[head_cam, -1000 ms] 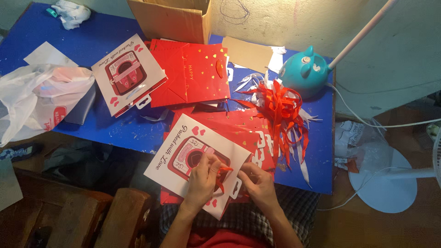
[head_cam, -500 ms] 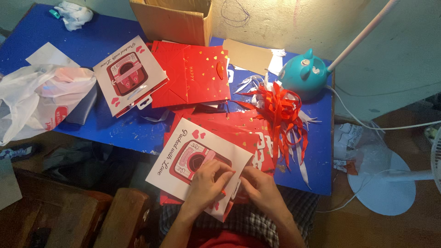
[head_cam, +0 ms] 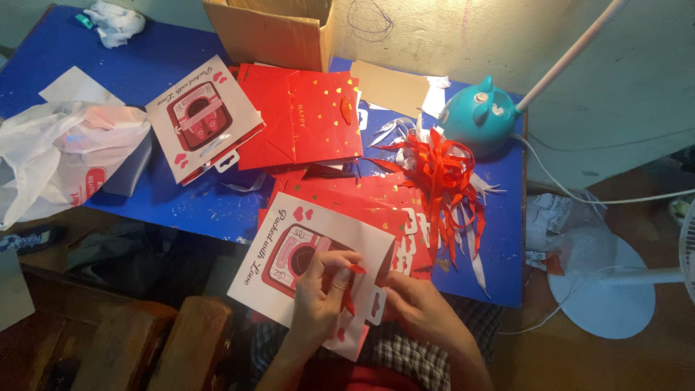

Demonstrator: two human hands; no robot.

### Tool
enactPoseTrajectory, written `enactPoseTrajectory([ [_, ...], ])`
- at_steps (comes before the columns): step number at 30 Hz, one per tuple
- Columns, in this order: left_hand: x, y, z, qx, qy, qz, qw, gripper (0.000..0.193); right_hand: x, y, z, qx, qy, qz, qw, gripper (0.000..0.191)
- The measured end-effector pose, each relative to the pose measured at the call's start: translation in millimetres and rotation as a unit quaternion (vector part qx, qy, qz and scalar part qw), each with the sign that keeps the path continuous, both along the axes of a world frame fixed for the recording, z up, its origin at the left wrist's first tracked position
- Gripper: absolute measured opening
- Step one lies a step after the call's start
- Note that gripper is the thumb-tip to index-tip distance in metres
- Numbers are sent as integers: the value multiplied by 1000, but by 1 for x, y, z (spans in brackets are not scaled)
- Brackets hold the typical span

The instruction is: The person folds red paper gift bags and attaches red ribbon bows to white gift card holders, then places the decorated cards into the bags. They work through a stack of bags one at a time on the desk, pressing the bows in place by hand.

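My left hand (head_cam: 318,293) pinches a red ribbon (head_cam: 352,279) over the white bag (head_cam: 289,253) at lower centre; my right hand (head_cam: 420,311) grips the bag's edge

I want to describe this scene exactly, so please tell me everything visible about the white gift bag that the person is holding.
The white gift bag is flat and looks like glossy paper. Its face shows a red drawing of a boxy machine with a round window, small red hearts and slanted writing. A white die-cut tab sticks out at its right edge. It lies tilted over the near edge of the blue table, partly on a stack of red bags. The left hand rests on it, pinching a red ribbon; the right hand holds its right edge.
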State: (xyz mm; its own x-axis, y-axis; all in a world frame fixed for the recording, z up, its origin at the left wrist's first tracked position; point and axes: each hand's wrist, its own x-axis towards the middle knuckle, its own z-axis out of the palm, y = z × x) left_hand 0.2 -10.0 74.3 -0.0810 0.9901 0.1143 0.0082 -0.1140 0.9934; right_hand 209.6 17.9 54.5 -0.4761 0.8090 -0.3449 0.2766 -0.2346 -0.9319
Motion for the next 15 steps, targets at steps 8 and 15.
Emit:
enactPoseTrajectory([
  [8,0,0,-17,-115,-69,-48,990,16,-7,-1,-9,-40,38,-80,995,30],
  [15,2,11,-26,-94,-56,-47,993,19,-10,-1,-71,-48,136,-139,980,20],
])
